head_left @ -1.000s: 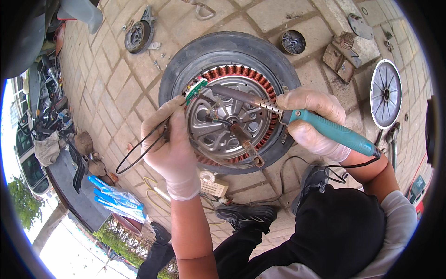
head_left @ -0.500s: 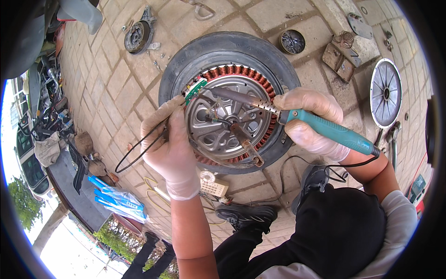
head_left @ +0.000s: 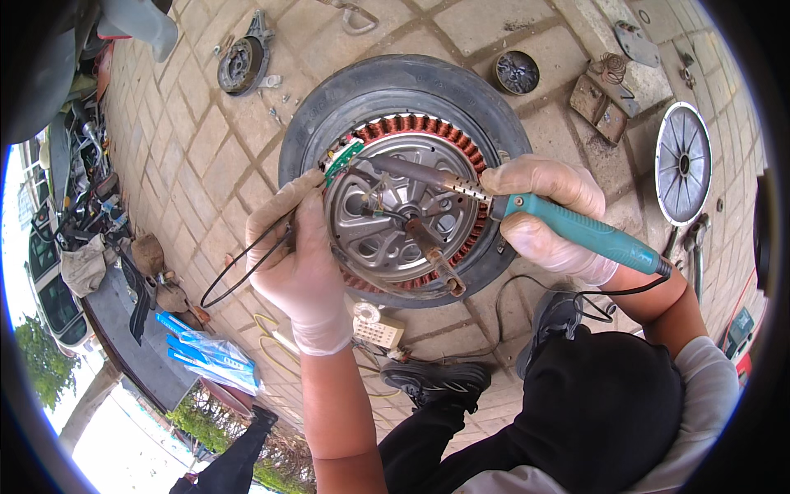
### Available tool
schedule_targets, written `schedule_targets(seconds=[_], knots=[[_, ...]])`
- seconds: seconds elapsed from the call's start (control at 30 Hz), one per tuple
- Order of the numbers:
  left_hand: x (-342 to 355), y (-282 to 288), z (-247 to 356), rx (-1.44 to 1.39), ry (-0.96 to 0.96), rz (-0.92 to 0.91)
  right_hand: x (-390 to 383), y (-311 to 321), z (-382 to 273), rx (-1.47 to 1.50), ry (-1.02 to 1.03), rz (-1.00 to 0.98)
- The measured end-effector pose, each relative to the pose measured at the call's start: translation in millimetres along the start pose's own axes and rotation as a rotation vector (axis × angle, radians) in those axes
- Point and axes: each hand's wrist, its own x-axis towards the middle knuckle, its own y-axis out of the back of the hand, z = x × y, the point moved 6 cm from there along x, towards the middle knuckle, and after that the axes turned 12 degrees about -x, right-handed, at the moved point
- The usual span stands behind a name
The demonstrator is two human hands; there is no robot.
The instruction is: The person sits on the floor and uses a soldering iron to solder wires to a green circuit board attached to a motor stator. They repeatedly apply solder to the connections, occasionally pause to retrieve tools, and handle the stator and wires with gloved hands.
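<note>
Tan paving slabs (head_left: 193, 136) underneath: right hand (head_left: 556, 183) gripping a teal-handled soldering iron (head_left: 568, 229), left hand (head_left: 295, 267) (thin black cable (head_left: 222, 272) looping leftward) pinching a green circuit board's (head_left: 342, 162) near end.

A teal-handled soldering iron (head_left: 597, 236) is held slanting across the wheel, its long dark barrel pointing left and its tip just beside a small green circuit board (head_left: 342, 160); contact cannot be made out. The board sits tilted at the left edge of the copper coils (head_left: 411, 125), which ring a grey metal hub (head_left: 370, 235) inside a black tyre (head_left: 428, 78) lying flat. A black cable (head_left: 205, 303) loops out leftward, well below the board.
</note>
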Motion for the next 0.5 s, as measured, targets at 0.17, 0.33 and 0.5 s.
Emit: schedule_targets(seconds=[0.17, 0.33, 0.5], knots=[[0.6, 0.2, -0.1, -0.015, -0.008, -0.004, -0.5, 0.0, 0.5, 0.062, 0.017, 0.036], [0.5, 0.3, 0.8, 0.011, -0.005, -0.011, -1.3, 1.3, -1.3, -0.010, 0.021, 0.019], [1.3, -0.4, 2.6, -0.006, 0.005, -0.033, -0.5, 1.0, -1.9, -0.019, 0.024, 0.021]])
